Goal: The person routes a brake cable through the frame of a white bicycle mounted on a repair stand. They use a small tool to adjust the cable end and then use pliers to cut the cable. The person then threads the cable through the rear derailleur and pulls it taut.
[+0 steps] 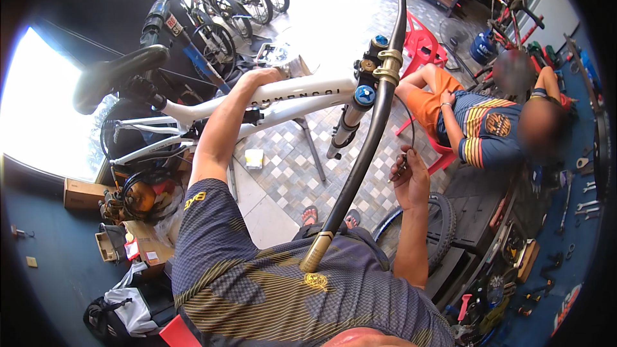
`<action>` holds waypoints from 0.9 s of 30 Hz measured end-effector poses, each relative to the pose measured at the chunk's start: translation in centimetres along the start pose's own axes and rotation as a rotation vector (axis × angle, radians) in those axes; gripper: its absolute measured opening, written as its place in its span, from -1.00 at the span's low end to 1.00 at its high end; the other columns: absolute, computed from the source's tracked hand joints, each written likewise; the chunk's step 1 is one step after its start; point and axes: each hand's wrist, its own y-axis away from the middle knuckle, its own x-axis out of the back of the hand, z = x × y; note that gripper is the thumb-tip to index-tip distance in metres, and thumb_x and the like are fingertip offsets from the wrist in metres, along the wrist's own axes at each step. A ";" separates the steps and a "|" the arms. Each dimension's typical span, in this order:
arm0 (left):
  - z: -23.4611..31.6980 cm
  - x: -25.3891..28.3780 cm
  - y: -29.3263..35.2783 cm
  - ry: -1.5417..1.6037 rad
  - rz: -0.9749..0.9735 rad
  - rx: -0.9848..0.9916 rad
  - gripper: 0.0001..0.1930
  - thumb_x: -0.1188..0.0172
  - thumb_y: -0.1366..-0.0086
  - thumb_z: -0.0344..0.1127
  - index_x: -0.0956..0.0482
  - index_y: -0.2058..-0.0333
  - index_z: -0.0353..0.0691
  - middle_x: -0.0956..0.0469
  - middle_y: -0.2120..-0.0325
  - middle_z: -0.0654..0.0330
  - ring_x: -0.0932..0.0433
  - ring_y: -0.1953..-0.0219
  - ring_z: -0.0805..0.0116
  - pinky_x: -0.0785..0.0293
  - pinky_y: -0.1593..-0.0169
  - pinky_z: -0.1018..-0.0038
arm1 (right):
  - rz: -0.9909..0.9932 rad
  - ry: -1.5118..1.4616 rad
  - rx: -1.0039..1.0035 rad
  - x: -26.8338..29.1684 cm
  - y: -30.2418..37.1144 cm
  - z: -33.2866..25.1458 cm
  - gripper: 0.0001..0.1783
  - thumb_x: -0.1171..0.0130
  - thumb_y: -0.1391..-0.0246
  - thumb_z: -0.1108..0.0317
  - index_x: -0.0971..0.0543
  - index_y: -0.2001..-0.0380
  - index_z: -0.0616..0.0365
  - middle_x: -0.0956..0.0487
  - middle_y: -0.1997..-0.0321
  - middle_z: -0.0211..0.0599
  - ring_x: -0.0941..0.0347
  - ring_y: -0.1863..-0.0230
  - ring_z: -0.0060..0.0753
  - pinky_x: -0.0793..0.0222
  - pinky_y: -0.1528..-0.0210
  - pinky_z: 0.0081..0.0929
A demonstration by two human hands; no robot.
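A white bicycle frame [302, 93] is held up off the floor in front of me, with a black handlebar [366, 148] running from far to near, its gold-coloured end close to my shirt. Past the top tube reaches my left hand [273, 75]; its fingers are hidden, and a beige cloth-like thing [297, 67] is beside it. Right of the bar, my raised right hand [412, 177] is closed on a small dark part [400, 166]. A thin black cable [412, 125] comes down toward that hand. Blue caps [364, 95] top the fork by the gold stem clamp [387, 67].
A person [488, 119] in orange shorts sits on a red chair [424, 42] at right. Several bicycles [238, 6] stand at the back left. A wheel [440, 218] leans by a dark bench [491, 202]. Tools [565, 202] hang on the right wall; cardboard boxes [87, 194] are at left.
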 end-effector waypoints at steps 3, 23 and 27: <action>2.5 0.2 -0.3 0.188 0.465 0.234 -0.74 -0.24 -0.23 -0.22 -0.70 0.26 -0.31 -0.70 0.32 0.05 -0.67 0.30 0.25 -0.56 0.18 0.33 | 0.079 0.000 -0.008 2.5 -0.1 0.5 -0.71 -0.05 -0.36 0.20 -0.49 0.02 0.16 -0.46 0.46 -0.47 -0.37 0.51 -0.57 -0.31 0.46 -0.53; 13.4 -5.2 7.5 -0.140 1.302 0.356 -0.67 -0.09 -0.36 -0.10 -0.62 0.50 -0.14 -0.56 0.61 0.15 -0.55 0.44 0.14 -0.39 0.26 0.24 | 0.117 0.188 -0.255 4.7 -1.6 6.5 -0.79 -0.09 -0.34 0.20 -0.55 0.11 0.07 -0.53 0.45 -0.51 -0.49 0.46 -0.56 -0.37 0.50 -0.60; 13.5 -5.1 7.8 -0.115 1.341 0.308 -0.66 -0.08 -0.36 -0.12 -0.60 0.54 -0.13 -0.55 0.62 0.17 -0.54 0.46 0.16 -0.39 0.28 0.27 | 0.064 0.229 -0.241 4.3 -1.6 8.0 -0.85 -0.10 -0.33 0.22 -0.56 0.18 0.03 -0.55 0.44 -0.51 -0.51 0.46 -0.61 -0.38 0.50 -0.60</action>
